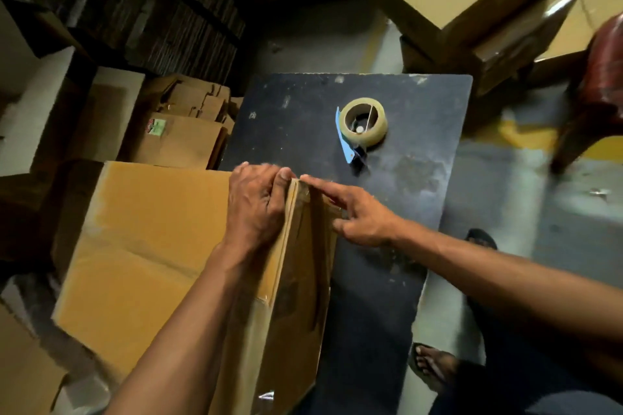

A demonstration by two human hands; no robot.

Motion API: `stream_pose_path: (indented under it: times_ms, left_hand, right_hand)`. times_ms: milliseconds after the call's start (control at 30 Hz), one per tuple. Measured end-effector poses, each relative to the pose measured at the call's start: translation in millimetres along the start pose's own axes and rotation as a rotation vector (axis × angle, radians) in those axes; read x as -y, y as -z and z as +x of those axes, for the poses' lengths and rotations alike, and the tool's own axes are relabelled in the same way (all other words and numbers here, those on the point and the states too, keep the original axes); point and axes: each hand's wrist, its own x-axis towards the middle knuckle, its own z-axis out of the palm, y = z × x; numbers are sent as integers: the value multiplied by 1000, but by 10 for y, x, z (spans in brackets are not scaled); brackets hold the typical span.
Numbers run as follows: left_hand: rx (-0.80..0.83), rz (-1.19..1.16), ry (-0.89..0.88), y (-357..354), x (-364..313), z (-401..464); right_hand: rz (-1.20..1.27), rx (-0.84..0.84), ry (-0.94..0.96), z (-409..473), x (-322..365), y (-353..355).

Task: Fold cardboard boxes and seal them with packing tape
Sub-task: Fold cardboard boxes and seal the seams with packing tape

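A brown cardboard box [158, 246] stands at the left edge of a dark table [387, 212], its taped side facing right. My left hand [259, 202] grips the box's top far corner, fingers curled over the edge. My right hand [357, 212] lies on the taped face with its index finger stretched out and pressing the clear tape near that corner. A roll of clear packing tape [364, 121] in a blue dispenser lies on the table beyond the hands.
Flat cardboard sheets [182, 131] are stacked to the left and dark bundles behind them. Several taped boxes [472, 0] sit at the back right, beside a red-brown stool [600, 87]. My sandalled feet [435, 364] are on the grey floor at right.
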Motion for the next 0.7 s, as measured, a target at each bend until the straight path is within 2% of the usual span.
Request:
stream_pose_path:
  times_ms: [167, 367, 500, 600, 700]
  left_hand:
    - [-5, 9, -8, 1, -10, 22]
    - [-14, 14, -26, -32, 51, 35]
    - [-17, 12, -30, -48, 75, 38]
    - [-25, 23, -43, -54, 78, 41]
    - [-34, 17, -41, -64, 75, 53]
  right_hand:
    - [-118, -188, 111, -185, -134, -534]
    - [-188, -255, 160, -312, -207, -953]
    - [-163, -371, 136, -477, -214, -890]
    - [-147, -486, 106, -285, -89, -681]
    - [-190, -473, 105, -16, 19, -639]
